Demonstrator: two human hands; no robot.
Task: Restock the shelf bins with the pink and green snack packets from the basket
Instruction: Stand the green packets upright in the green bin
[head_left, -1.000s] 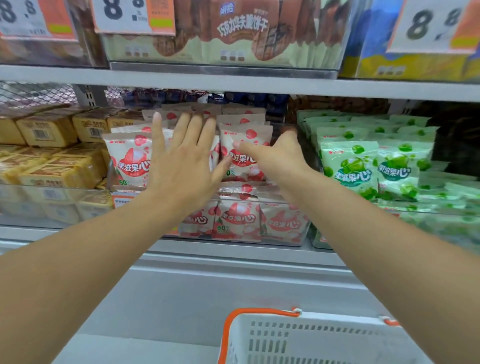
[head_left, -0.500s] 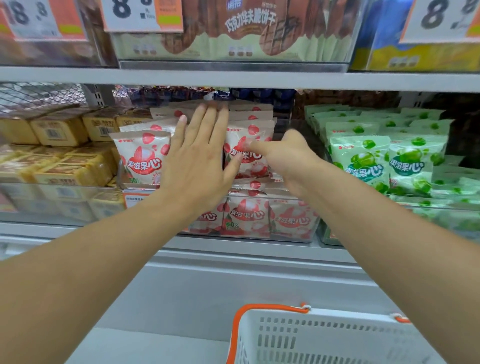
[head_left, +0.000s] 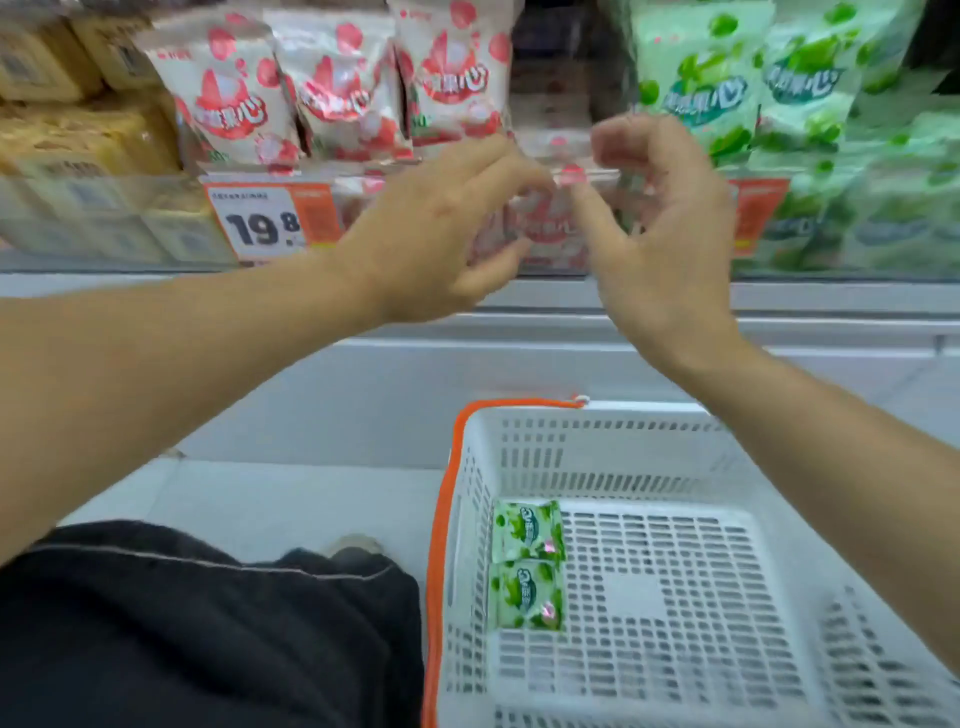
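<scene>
Up front, left hand, right hand loosely curled, empty, near pink bin edge.

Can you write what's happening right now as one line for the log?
left hand: empty, by pink bin | right hand: empty | basket: two green packets left | next: probably grab those

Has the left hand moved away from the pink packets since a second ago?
Yes. The left hand has pulled back and down: it lay flat on the upright pink packets, now it hovers by the bin's front edge.
</scene>
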